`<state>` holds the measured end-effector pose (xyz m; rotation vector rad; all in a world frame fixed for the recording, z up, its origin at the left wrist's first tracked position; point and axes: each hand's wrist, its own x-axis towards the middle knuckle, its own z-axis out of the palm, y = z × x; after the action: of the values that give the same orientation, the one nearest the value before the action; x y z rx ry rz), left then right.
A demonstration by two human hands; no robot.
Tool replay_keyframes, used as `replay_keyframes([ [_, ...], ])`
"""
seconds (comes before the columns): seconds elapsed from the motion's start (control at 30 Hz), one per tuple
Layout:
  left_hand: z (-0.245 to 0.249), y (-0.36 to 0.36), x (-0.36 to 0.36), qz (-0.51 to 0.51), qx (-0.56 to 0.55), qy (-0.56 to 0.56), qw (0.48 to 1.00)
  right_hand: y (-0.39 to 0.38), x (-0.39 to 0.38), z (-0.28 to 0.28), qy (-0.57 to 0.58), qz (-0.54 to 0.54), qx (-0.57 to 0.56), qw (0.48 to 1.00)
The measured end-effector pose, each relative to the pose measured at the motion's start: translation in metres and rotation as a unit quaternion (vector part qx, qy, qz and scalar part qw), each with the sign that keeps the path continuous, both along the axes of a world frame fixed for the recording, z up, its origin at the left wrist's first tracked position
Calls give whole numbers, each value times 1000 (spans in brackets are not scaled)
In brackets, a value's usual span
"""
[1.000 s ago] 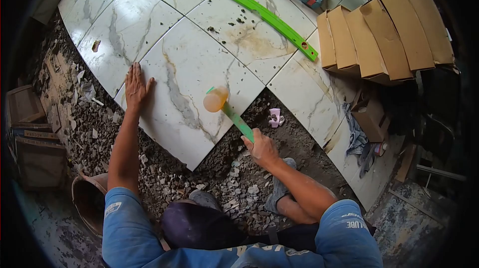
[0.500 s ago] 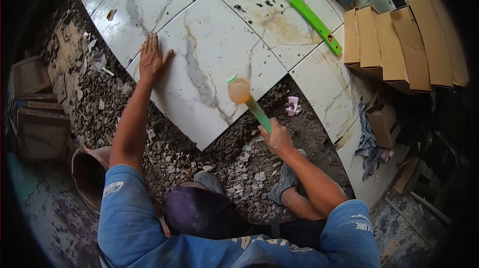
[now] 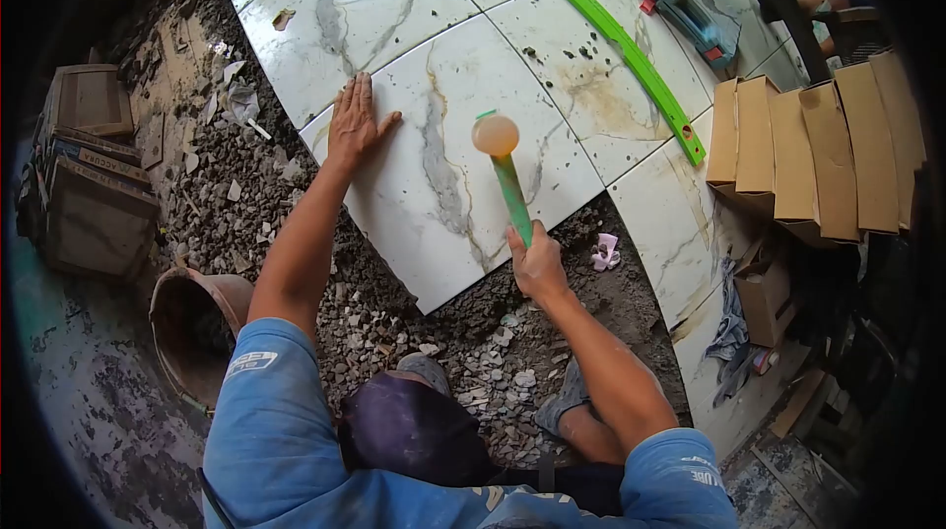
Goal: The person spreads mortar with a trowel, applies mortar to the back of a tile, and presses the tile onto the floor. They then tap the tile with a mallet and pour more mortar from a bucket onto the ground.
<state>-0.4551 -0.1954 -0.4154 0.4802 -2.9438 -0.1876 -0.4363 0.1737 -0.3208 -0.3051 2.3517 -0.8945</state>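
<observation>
My left hand [image 3: 357, 125] lies flat with fingers stretched on the left edge of a white marbled floor tile [image 3: 394, 194]. In my right hand [image 3: 539, 263] is a rubber mallet [image 3: 496, 137], gripped by its green handle. Its pale orange head overlaps the right part of the tile in this view. The tile's near corner reaches out over dark mortar and gravel [image 3: 374, 322]. A small pink tile spacer or clip-like piece [image 3: 605, 252] rests on the mortar right of the tile.
A green level [image 3: 621, 41] lies across tiles at the back, beside a blue-grey tool [image 3: 690, 22]. Cardboard boxes [image 3: 778, 145] stand at right, with a grey cloth [image 3: 729, 327] below them. At left are a bucket [image 3: 227, 297] and stacked boxes [image 3: 99, 204]. Crumbs dot the tiles.
The view has shifted, so the scene sits lower and further right. The mallet has swung to a more upright angle over the tile. My left hand keeps its place on the tile's edge.
</observation>
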Motion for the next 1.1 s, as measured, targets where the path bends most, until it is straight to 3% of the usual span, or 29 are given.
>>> replay_keyframes([
  [0.3, 8, -1, -4, 11, 5, 9, 1000, -94, -72, 7, -8, 24, 53, 998],
  [0.4, -7, -4, -1, -8, 24, 39, 999, -91, -51, -12, 19, 44, 57, 997],
  [0.57, -9, -9, 4, -6, 69, 15, 997, -84, -16, 37, 59, 41, -62, 995],
  [0.63, 3, -2, 21, 59, 12, -5, 998, -66, 20, 50, 33, 41, -96, 994],
  [0.73, -4, -7, 26, 70, 17, 6, 997, -55, 64, 21, 27, 47, -74, 996],
  [0.97, 4, -7, 29, 58, 36, 15, 998, -81, 62, -6, -15, 106, 22, 994],
  [1.03, 12, -9, 24, 59, 36, 6, 998, -86, 55, 4, -4, 104, -18, 994],
  [1.1, 8, -7, 27, 59, 41, -14, 997, -83, 54, 30, 54, 25, -60, 996],
])
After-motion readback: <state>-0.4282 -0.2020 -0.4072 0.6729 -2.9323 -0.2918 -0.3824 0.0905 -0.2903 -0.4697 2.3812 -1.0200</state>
